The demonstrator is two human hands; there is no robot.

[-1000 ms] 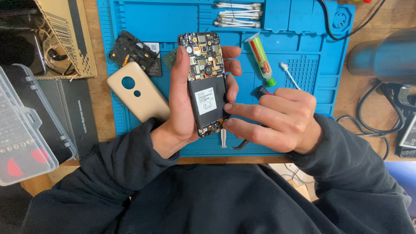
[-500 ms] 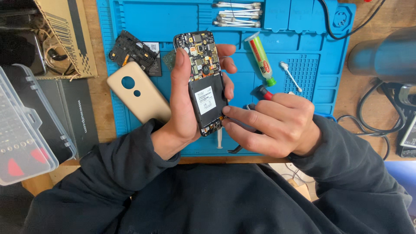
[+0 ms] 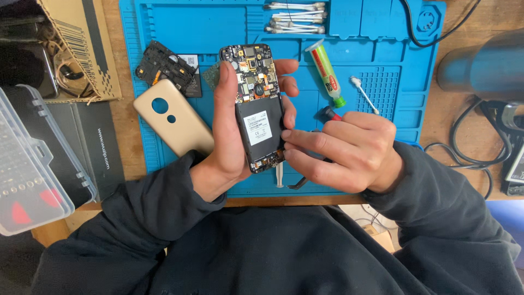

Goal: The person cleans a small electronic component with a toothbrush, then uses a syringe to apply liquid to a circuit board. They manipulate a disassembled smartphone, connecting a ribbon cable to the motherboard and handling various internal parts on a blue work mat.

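Both hands grip an opened phone [image 3: 256,106]: left hand [image 3: 226,136] wraps it, right hand [image 3: 341,150] seemingly pinches its black battery edge.

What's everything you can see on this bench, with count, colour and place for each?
opened phone: 1, black, circuit board bare, in left hand
repair mat: 1, blue, on wooden bench
back cover: 1, gold, mat's left edge
inner frame: 1, black, above cover
cotton swabs: several, white, mat top; one loose
tube: 1, green-tipped, right of phone
bit case: 1, clear, far left
cardboard box: 1, brown, top left
left hand: grips phone
right hand: fingertips at phone's edge
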